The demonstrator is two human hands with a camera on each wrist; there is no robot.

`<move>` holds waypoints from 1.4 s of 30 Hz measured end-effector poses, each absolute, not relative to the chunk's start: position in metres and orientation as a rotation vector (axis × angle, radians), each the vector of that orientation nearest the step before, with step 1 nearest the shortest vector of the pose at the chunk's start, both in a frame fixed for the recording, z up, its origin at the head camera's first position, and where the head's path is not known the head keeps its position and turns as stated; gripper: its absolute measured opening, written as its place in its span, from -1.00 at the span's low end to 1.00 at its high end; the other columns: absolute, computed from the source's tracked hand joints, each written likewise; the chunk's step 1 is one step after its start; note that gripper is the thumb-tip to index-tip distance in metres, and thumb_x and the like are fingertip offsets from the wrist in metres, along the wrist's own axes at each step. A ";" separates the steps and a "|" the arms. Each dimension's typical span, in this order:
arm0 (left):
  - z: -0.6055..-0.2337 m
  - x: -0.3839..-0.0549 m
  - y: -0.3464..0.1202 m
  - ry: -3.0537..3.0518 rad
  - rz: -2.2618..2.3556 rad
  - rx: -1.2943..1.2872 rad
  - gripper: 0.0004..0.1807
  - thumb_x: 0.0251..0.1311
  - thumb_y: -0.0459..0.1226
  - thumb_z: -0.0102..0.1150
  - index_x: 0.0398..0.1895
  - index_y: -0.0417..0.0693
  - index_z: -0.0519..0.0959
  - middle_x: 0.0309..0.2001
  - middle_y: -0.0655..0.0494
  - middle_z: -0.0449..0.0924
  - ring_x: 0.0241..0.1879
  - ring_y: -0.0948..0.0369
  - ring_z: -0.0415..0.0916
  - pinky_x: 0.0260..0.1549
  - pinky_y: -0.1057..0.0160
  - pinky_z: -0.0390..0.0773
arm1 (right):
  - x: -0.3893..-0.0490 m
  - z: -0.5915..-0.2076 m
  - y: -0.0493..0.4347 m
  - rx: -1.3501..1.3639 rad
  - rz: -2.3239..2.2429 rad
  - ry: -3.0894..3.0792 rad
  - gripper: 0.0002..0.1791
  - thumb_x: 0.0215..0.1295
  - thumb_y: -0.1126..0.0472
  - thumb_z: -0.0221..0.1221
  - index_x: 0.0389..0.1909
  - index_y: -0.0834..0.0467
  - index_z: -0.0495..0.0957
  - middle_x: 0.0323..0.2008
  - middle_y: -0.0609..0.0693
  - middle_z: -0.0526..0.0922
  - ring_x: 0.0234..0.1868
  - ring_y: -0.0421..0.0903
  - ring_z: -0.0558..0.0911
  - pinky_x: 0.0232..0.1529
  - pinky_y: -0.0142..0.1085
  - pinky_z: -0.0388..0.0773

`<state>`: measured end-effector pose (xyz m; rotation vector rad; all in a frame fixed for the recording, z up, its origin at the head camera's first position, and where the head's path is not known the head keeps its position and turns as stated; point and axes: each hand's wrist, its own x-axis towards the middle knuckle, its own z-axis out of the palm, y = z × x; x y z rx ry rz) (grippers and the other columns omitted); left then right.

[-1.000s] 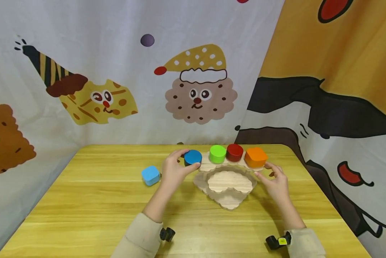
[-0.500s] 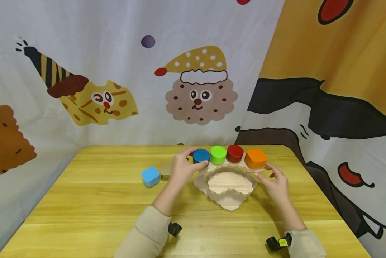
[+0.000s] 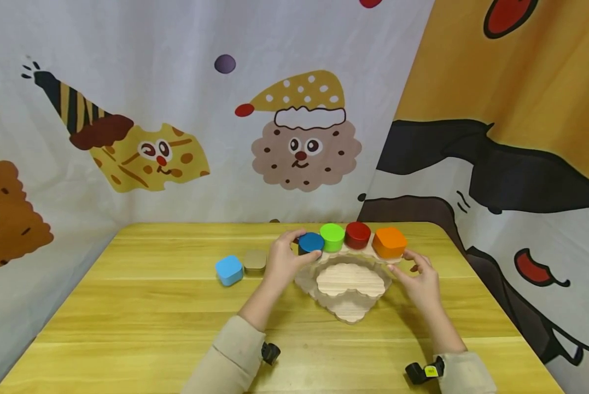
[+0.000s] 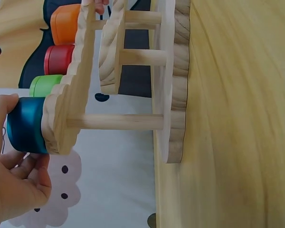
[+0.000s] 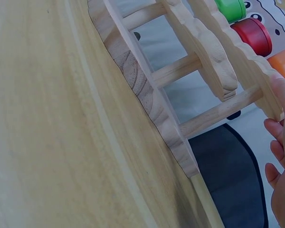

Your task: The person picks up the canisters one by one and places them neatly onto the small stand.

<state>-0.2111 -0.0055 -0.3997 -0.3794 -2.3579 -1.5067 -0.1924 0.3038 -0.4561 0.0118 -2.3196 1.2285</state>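
Observation:
My left hand (image 3: 283, 261) grips a dark blue round block (image 3: 311, 243) between thumb and fingers. In the left wrist view this blue block (image 4: 26, 124) sits right against the end of the upper board of a tiered wooden stand (image 4: 115, 121). Along the same board stand a light green round block (image 3: 332, 236), a red round block (image 3: 357, 235) and an orange square block (image 3: 390, 242). At the board's other end, my right hand (image 3: 421, 280) pinches its edge below the orange block, as the right wrist view also shows with the thumb (image 5: 284, 92) on the board.
To the left on the wooden table (image 3: 141, 312) lie a light blue square block (image 3: 229, 270) and a khaki square block (image 3: 255, 262), side by side. A patterned curtain (image 3: 176, 82) hangs behind the table's back edge. The stand's middle shelf (image 3: 350, 279) is lower.
My left hand has moved right with the blue block, bringing it next to the green one, then slightly nearer. The khaki block has come into sight behind it. The right hand stays put.

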 end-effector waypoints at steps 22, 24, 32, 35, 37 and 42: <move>-0.398 -0.200 -0.024 -2.331 -1.625 -0.361 -0.34 -0.03 -0.12 0.48 0.16 -0.14 0.50 0.04 0.04 0.53 0.02 0.00 0.42 -0.09 0.02 0.47 | -0.191 -0.454 0.303 -0.020 1.232 -2.349 -0.45 0.13 0.18 0.38 0.09 0.37 0.49 -0.08 0.15 0.46 -0.20 -0.07 0.32 -0.21 -0.28 0.25; -0.399 -0.198 -0.028 -2.325 -1.627 -0.348 -0.34 -0.03 -0.12 0.48 0.17 -0.12 0.51 0.04 0.07 0.54 0.02 0.02 0.42 -0.09 0.01 0.47 | -0.191 -0.454 0.304 -0.015 1.239 -2.342 -0.45 0.12 0.19 0.39 0.08 0.37 0.49 -0.09 0.16 0.46 -0.21 -0.07 0.32 -0.21 -0.28 0.25; -0.406 -0.190 -0.050 -2.322 -1.571 -0.272 -0.34 -0.06 -0.16 0.50 0.16 -0.12 0.52 0.02 0.08 0.56 0.00 0.08 0.43 -0.10 0.07 0.44 | -0.190 -0.456 0.304 -0.018 1.253 -2.333 -0.45 0.10 0.20 0.40 0.08 0.36 0.50 -0.09 0.17 0.48 -0.21 -0.09 0.32 -0.20 -0.29 0.25; -0.409 -0.187 -0.060 -2.312 -1.557 -0.246 -0.34 -0.07 -0.18 0.51 0.16 -0.14 0.52 0.02 0.06 0.56 -0.02 0.06 0.44 -0.09 0.03 0.43 | -0.190 -0.456 0.304 -0.017 1.260 -2.333 -0.45 0.11 0.19 0.40 0.08 0.37 0.50 -0.07 0.19 0.48 -0.19 -0.09 0.32 -0.19 -0.27 0.25; -0.411 -0.185 -0.067 -2.312 -1.555 -0.227 -0.34 -0.06 -0.17 0.51 0.16 -0.14 0.52 0.03 0.05 0.56 -0.01 0.05 0.43 -0.08 0.01 0.41 | -0.190 -0.456 0.304 -0.015 1.259 -2.330 -0.45 0.11 0.20 0.40 0.07 0.37 0.50 -0.07 0.18 0.49 -0.19 -0.10 0.32 -0.18 -0.27 0.24; -0.416 -0.177 -0.085 -2.307 -1.584 -0.169 -0.34 -0.05 -0.17 0.49 0.18 -0.12 0.50 0.07 0.07 0.53 0.02 0.06 0.40 -0.06 0.01 0.38 | -0.191 -0.455 0.303 -0.009 1.247 -2.326 -0.47 0.11 0.20 0.39 0.06 0.37 0.51 -0.08 0.15 0.50 -0.19 -0.10 0.32 -0.19 -0.28 0.24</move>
